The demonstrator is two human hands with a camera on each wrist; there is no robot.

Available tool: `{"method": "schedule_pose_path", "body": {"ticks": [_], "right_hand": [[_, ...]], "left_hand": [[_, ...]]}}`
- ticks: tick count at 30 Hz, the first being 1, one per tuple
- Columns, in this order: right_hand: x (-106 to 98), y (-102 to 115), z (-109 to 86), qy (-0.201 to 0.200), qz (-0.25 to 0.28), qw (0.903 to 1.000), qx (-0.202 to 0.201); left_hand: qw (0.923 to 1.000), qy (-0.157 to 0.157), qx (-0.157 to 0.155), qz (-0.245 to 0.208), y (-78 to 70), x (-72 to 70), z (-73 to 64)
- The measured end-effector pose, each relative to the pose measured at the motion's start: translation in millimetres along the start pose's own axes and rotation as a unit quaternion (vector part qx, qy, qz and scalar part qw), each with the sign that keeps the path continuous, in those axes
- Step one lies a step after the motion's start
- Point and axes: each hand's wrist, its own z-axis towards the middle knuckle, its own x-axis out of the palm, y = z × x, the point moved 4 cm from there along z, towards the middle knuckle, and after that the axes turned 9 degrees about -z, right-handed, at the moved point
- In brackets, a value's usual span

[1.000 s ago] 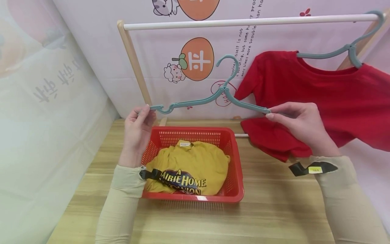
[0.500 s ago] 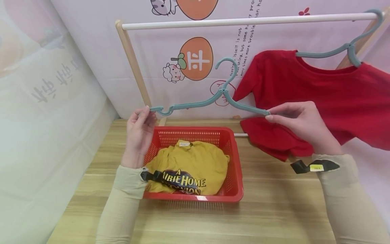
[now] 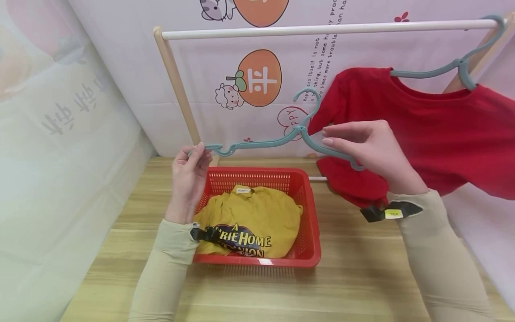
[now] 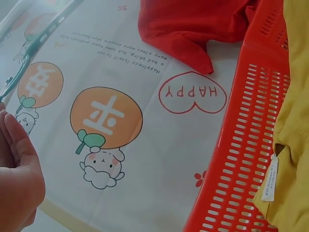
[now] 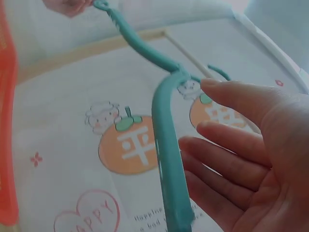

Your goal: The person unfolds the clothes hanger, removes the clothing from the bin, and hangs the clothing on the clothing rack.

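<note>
A teal clothes hanger [image 3: 263, 144] is held in the air above the basket, its hook pointing up. My left hand [image 3: 188, 181] pinches the notched left end between thumb and fingers; the left wrist view shows this hand [image 4: 21, 176] at its edge. Beside the hanger's right arm is my right hand [image 3: 374, 147], thumb and fingers parted. In the right wrist view, the hanger [image 5: 166, 135] passes just beside the spread fingers of that hand [image 5: 246, 154], not gripped. Below, a crumpled yellow T-shirt [image 3: 257, 210] with printed lettering lies in the red basket [image 3: 315, 223].
Behind stands a rack with a white rail [image 3: 261, 32] and wooden posts [image 3: 177, 85]. A red T-shirt [image 3: 402, 116] hangs at its right on another teal hanger [image 3: 426, 73]. The wooden table [image 3: 342, 286] extends around the basket, with a printed cloth backdrop [image 3: 132, 58] behind.
My right hand has let go of the hanger's right end and moved left toward its middle. The hanger has tipped and dropped slightly; my left hand has shifted slightly right, still pinching it.
</note>
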Motion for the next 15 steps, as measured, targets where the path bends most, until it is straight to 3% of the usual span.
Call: {"method": "schedule_pose_path", "body": {"ticks": [8, 15], "right_hand": [[22.7, 21.7, 20.1, 0.013, 0.029, 0.9994, -0.014], [34.1, 27.9, 22.6, 0.022, 0.055, 0.9981, -0.016]], "left_hand": [[1.0, 0.0, -0.006, -0.005, 6.8, 3.3, -1.2], [0.9995, 0.005, -0.002, 0.031, 10.6, 4.6, -2.4]]}}
